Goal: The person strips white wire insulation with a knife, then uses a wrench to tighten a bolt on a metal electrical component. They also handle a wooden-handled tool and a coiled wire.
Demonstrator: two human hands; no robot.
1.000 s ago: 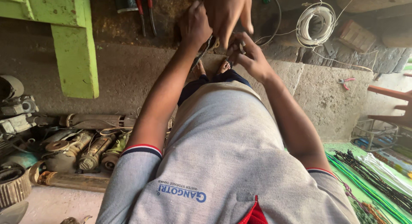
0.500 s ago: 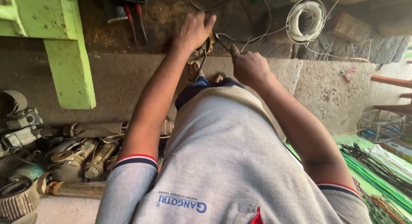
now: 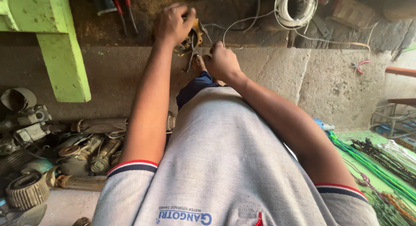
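Left hand: I see my left hand (image 3: 172,24) clenched over a small brass-coloured part (image 3: 192,39), pinning it to the worktop (image 3: 130,44), apparently to hold it steady.
Right hand: my right hand (image 3: 222,61) is closed, pinching a thin white wire (image 3: 236,24) just beside the part; the fingertips are too small to tell exactly how.
Part: it sits at the worktop's near edge, between both hands, close to my body for reach.
Wire: it runs up toward a white coil (image 3: 297,7) lying farther back, so slack feeds freely.
Tools: red-handled screwdrivers (image 3: 123,9) lie beside the left hand, within reach.
Floor: old motor pieces (image 3: 65,148) are heaped below, well apart.
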